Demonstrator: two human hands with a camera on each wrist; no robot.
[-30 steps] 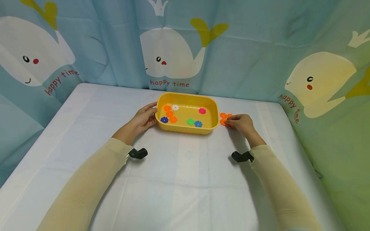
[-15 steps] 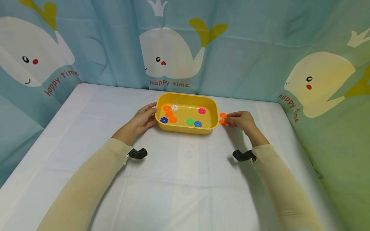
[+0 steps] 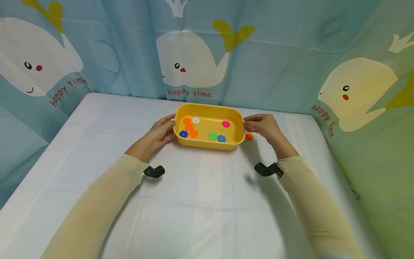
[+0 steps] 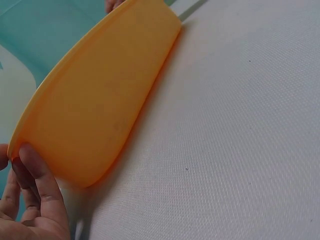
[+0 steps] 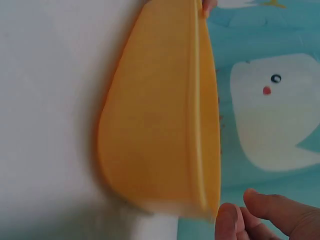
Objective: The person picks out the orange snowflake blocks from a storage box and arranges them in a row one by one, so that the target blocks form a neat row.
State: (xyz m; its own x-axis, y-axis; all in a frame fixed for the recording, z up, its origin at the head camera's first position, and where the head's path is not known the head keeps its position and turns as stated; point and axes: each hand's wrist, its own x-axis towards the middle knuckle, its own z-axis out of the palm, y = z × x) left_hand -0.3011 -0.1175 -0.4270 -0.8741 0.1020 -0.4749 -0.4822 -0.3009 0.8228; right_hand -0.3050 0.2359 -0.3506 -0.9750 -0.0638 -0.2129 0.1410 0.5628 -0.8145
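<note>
A yellow plastic basin stands on the white-covered table, with several flower-shaped plastic pieces in it, such as the pink piece and green piece. My left hand grips its left rim, thumb inside and fingers beneath in the left wrist view. At the right rim is my right hand; the right wrist view shows its thumb apart from the fingers, with nothing visible between them. An orange piece lies on the table below that hand, which partly hides another.
A blue curtain printed with whales hangs behind the table, and a green one runs along the right side. The white tablecloth stretches in front of the basin. Each wrist carries a small black camera.
My right hand has moved left and away from me, from the orange pieces to the basin's right rim, and now hides some of those pieces. The left hand and basin have stayed put.
</note>
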